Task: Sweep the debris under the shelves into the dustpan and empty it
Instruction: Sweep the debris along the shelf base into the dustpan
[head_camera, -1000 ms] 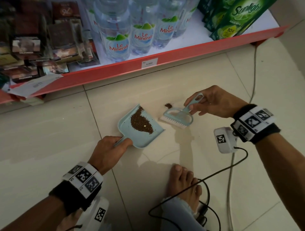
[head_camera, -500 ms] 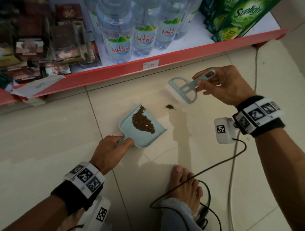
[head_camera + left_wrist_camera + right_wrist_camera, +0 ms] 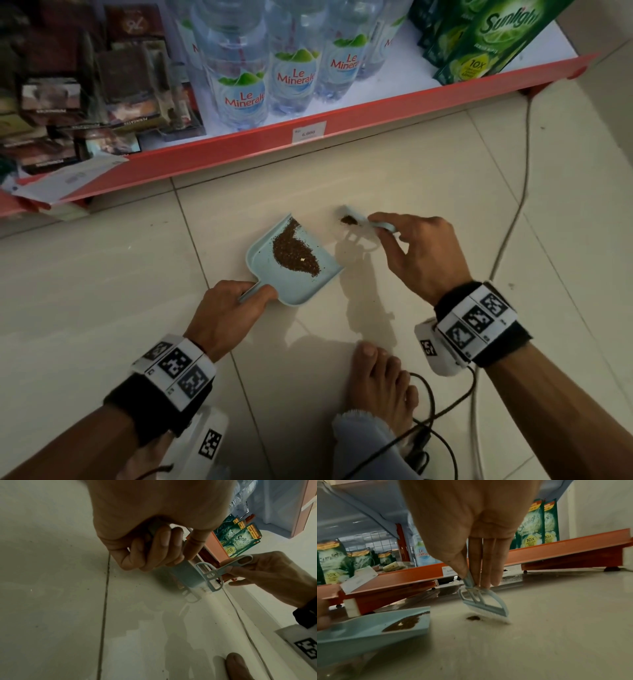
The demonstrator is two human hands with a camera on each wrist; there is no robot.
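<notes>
I read Le Minerale on the water bottles, Sunlight and 10X on the green pouches, 6.000 on the price tag of the red shelf. Pale tiled floor. Left hand grips dustpan handle; right hand pinches brush, bristles touching the small debris pile just right of the pan.

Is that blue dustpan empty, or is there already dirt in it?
Not empty: the dustpan holds a dark brown pile of debris; a small clump remains on the floor.
</notes>
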